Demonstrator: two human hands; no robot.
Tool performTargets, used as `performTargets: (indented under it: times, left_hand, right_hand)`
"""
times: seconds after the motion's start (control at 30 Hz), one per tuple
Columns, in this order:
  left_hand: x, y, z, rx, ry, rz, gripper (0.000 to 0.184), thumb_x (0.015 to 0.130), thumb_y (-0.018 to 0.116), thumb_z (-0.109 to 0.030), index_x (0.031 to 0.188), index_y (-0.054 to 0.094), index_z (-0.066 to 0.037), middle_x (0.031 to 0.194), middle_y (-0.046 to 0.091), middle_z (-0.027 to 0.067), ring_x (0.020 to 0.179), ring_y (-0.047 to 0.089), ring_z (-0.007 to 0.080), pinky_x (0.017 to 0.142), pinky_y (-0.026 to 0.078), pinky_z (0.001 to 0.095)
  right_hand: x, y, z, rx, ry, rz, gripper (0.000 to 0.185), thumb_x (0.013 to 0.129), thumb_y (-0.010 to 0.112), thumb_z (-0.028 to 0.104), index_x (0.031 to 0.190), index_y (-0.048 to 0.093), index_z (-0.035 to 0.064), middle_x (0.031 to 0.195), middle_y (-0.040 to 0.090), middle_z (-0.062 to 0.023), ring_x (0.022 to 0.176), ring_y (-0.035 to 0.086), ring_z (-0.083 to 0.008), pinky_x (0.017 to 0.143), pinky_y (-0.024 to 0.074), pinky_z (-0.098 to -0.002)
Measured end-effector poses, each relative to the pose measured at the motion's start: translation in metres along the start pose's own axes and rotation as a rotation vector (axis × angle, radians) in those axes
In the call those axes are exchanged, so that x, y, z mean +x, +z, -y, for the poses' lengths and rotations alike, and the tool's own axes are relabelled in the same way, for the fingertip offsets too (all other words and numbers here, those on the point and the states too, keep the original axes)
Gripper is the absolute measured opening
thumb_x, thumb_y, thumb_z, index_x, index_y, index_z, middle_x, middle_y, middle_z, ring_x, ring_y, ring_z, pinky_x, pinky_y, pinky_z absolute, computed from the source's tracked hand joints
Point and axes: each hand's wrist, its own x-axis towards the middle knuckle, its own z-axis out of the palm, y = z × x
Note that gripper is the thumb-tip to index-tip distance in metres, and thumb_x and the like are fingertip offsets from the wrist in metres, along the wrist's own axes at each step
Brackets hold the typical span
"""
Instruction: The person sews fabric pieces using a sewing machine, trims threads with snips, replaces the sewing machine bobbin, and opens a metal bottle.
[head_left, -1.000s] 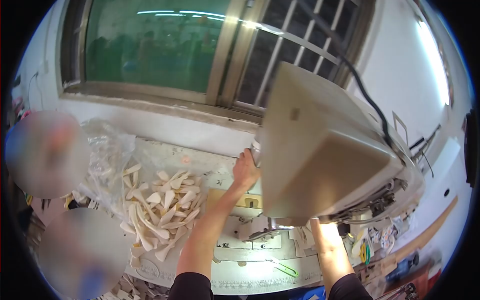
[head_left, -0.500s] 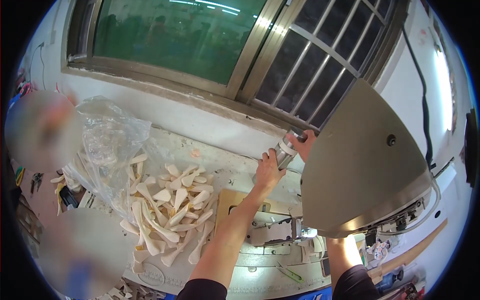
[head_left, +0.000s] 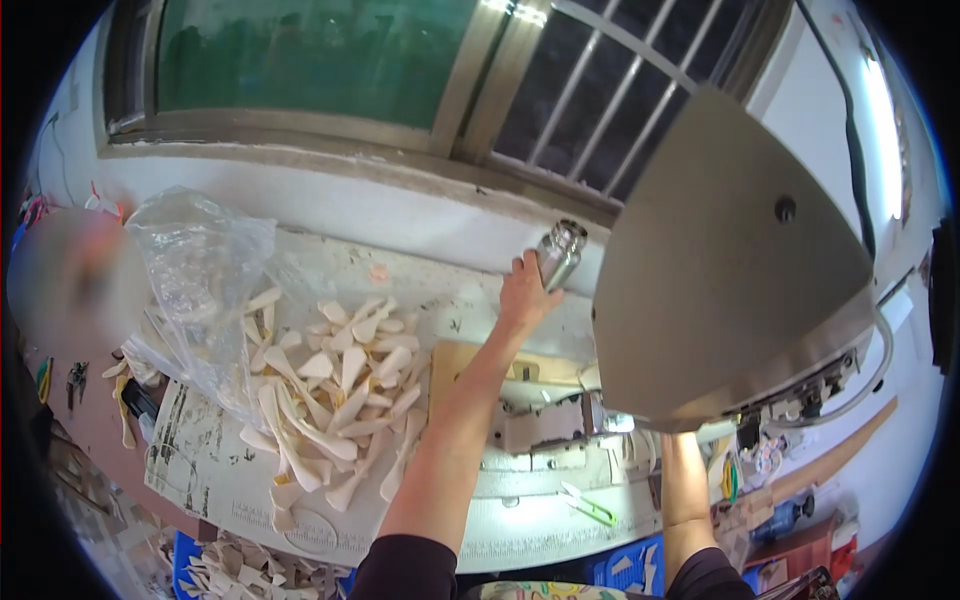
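Note:
A stainless steel thermos flask (head_left: 562, 252) stands tilted near the wall under the window, its mouth uncovered. My left hand (head_left: 527, 290) is wrapped round its body from the left. Of my right arm, only the forearm (head_left: 686, 490) shows below the machine; the hand is hidden behind the large grey-brown machine head (head_left: 735, 270), so what it holds cannot be seen. Below my left hand are a light wooden board (head_left: 455, 370) and the machine's arm (head_left: 545, 428). A pair of green-handled snips (head_left: 592, 508) lies at the table's front.
Many cream, spoon-shaped pieces (head_left: 345, 390) lie heaped on the white worktable (head_left: 200, 450), left of my arm. A clear plastic bag (head_left: 205, 290) stands beside them. Blue bins (head_left: 183, 565) with scraps sit below the front edge. A barred window (head_left: 590, 120) is behind.
My right hand has left the top of the flask and gone behind the machine head. The flask's bare mouth now shows, while my left hand keeps hold. The camera view has shifted.

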Motion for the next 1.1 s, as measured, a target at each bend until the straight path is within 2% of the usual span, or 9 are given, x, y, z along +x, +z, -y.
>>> performTargets:
  times: [0.1, 0.17, 0.23, 0.3, 0.63, 0.8, 0.9, 0.93, 1.1]
  left_hand:
    - [-0.001, 0.002, 0.000, 0.053, 0.024, -0.013, 0.072, 0.057, 0.073, -0.024, 0.115, 0.033, -0.005, 0.102, 0.048, 0.0204, 0.086, 0.054, 0.0407, 0.073, 0.048, 0.0453]
    - [0.005, 0.009, 0.015, -0.032, 0.015, 0.051, 0.073, 0.057, 0.073, -0.024, 0.115, 0.033, -0.005, 0.102, 0.048, 0.0206, 0.087, 0.054, 0.0410, 0.074, 0.048, 0.0454]
    - [0.005, 0.010, 0.011, -0.017, 0.004, 0.053, 0.073, 0.058, 0.073, -0.026, 0.115, 0.033, -0.004, 0.102, 0.047, 0.0210, 0.087, 0.054, 0.0415, 0.074, 0.047, 0.0455]
    - [-0.002, 0.000, -0.006, 0.095, -0.011, 0.005, 0.073, 0.061, 0.073, -0.029, 0.115, 0.032, -0.003, 0.103, 0.047, 0.0215, 0.087, 0.054, 0.0420, 0.075, 0.047, 0.0455]
    - [-0.002, -0.011, -0.043, 0.098, -0.021, 0.179, 0.078, 0.068, 0.067, -0.037, 0.124, 0.027, -0.001, 0.115, 0.043, 0.0256, 0.102, 0.048, 0.0441, 0.087, 0.041, 0.0466]
    - [0.004, 0.007, -0.053, 0.098, 0.078, 0.209, 0.080, 0.068, 0.067, -0.037, 0.126, 0.025, 0.000, 0.117, 0.042, 0.0260, 0.104, 0.047, 0.0436, 0.089, 0.040, 0.0458]
    - [0.005, 0.018, -0.050, 0.104, 0.112, 0.220, 0.082, 0.068, 0.067, -0.037, 0.127, 0.024, 0.000, 0.119, 0.041, 0.0263, 0.105, 0.046, 0.0434, 0.090, 0.040, 0.0453]
    - [0.006, 0.021, -0.047, 0.107, 0.121, 0.222, 0.082, 0.068, 0.067, -0.037, 0.127, 0.024, 0.000, 0.119, 0.041, 0.0263, 0.106, 0.046, 0.0433, 0.090, 0.040, 0.0451]
    - [0.012, 0.037, -0.030, 0.110, 0.148, 0.217, 0.085, 0.067, 0.067, -0.037, 0.128, 0.022, 0.001, 0.121, 0.039, 0.0267, 0.108, 0.044, 0.0428, 0.092, 0.039, 0.0443]
  right_hand:
    - [-0.041, 0.009, -0.010, 0.308, 0.025, -0.032, 0.038, 0.083, 0.058, 0.029, 0.110, 0.051, 0.0035, 0.099, 0.055, -0.0093, 0.090, 0.052, -0.0166, 0.074, 0.0441, -0.0317]
    - [-0.059, 0.071, -0.004, -0.224, 0.178, -0.413, 0.027, 0.083, 0.056, 0.018, 0.106, 0.052, 0.0055, 0.095, 0.053, -0.0050, 0.089, 0.051, -0.0157, 0.075, 0.0428, -0.0307]
    - [-0.067, 0.091, -0.020, -0.301, -0.026, -0.383, 0.035, 0.081, 0.058, 0.024, 0.103, 0.051, -0.0024, 0.100, 0.055, -0.0111, 0.088, 0.053, -0.0193, 0.078, 0.0426, -0.0305]
    - [-0.070, 0.116, -0.013, -0.764, 0.066, -0.477, 0.036, 0.075, 0.062, 0.013, 0.104, 0.048, -0.0029, 0.096, 0.055, -0.0137, 0.089, 0.053, -0.0213, 0.079, 0.0418, -0.0304]
    - [-0.073, 0.132, -0.035, -0.938, -0.197, -0.430, 0.036, 0.070, 0.056, 0.001, 0.102, 0.041, -0.0065, 0.089, 0.051, -0.0226, 0.088, 0.051, -0.0320, 0.078, 0.0419, -0.0374]
    - [-0.091, 0.144, -0.019, -1.139, -0.187, -0.402, 0.048, 0.069, 0.061, 0.013, 0.106, 0.038, -0.0075, 0.093, 0.046, -0.0240, 0.084, 0.044, -0.0371, 0.077, 0.0374, -0.0431]
    - [-0.085, 0.135, -0.029, -1.133, -0.122, -0.368, 0.054, 0.067, 0.051, 0.002, 0.117, 0.033, -0.0106, 0.098, 0.045, -0.0275, 0.093, 0.042, -0.0410, 0.085, 0.0347, -0.0459]
    - [-0.084, 0.130, -0.038, -1.139, -0.177, -0.370, 0.058, 0.068, 0.063, 0.014, 0.113, 0.034, -0.0078, 0.099, 0.041, -0.0245, 0.096, 0.041, -0.0383, 0.084, 0.0345, -0.0434]
    - [-0.102, 0.136, -0.028, -1.018, -0.178, -0.373, 0.071, 0.068, 0.059, 0.003, 0.129, 0.024, -0.0061, 0.114, 0.041, -0.0214, 0.109, 0.041, -0.0338, 0.093, 0.0352, -0.0396]
